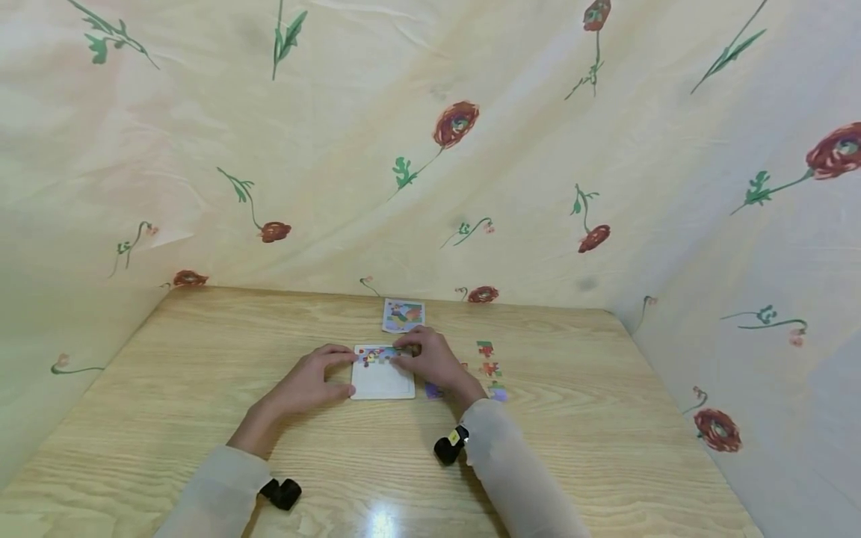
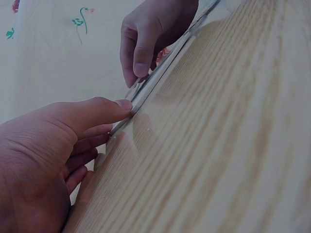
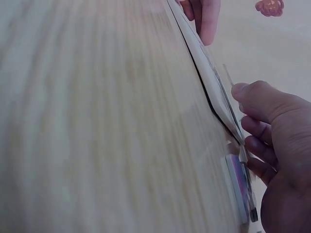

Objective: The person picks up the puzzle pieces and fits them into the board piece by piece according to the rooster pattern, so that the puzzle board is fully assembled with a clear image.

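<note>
A shallow white puzzle tray [image 1: 383,382] lies on the table, with colourful jigsaw pieces [image 1: 372,357] fitted along its top. My left hand [image 1: 312,379] steadies its left edge, thumb near the lower corner and forefinger higher up, both fairly straight. In the left wrist view that thumb [image 2: 109,110] rests at the tray's rim. My right hand [image 1: 433,360] is over the tray's upper right part, pinching a puzzle piece. This piece [image 3: 227,74] shows edge-on as a thin sliver at the thumb tip in the right wrist view; its picture is hidden.
Several loose jigsaw pieces [image 1: 490,369] lie right of the tray, some partly behind my right wrist; a purple one [image 1: 433,390] is close to the tray. A small picture card [image 1: 403,315] lies beyond the tray. Flowered cloth [image 1: 336,149] hangs behind the wooden table [image 1: 269,321].
</note>
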A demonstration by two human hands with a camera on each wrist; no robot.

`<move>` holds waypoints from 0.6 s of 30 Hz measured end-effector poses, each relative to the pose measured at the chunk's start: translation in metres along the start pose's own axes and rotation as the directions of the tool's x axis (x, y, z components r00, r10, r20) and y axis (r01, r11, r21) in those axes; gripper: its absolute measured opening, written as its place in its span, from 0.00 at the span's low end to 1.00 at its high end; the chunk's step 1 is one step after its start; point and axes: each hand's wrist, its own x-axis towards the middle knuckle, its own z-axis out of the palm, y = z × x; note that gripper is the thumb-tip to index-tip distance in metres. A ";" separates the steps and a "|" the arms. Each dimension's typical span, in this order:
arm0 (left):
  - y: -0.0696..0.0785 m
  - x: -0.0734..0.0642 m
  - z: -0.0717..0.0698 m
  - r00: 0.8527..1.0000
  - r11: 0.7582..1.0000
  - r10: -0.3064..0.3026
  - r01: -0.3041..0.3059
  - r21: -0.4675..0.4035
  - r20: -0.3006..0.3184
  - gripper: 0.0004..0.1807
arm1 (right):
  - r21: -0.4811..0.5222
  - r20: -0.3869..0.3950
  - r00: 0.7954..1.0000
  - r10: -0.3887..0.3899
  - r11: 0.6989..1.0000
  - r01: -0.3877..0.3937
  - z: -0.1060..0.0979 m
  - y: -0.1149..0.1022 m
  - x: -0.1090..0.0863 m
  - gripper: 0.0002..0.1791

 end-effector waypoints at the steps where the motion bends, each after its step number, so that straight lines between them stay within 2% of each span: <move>1: 0.000 0.000 0.000 1.000 1.000 0.001 -0.001 0.001 0.000 0.32 | -0.004 0.001 1.000 -0.003 1.000 0.003 0.001 0.000 0.000 0.11; 10: 0.002 0.000 -0.001 1.000 1.000 0.007 -0.007 -0.004 0.002 0.32 | -0.035 0.019 1.000 0.023 0.999 -0.022 0.003 -0.001 0.002 0.12; 18: 0.000 0.001 0.000 1.000 1.000 0.016 -0.016 0.010 0.000 0.32 | -0.058 0.025 1.000 -0.003 0.998 0.005 0.004 -0.002 0.004 0.11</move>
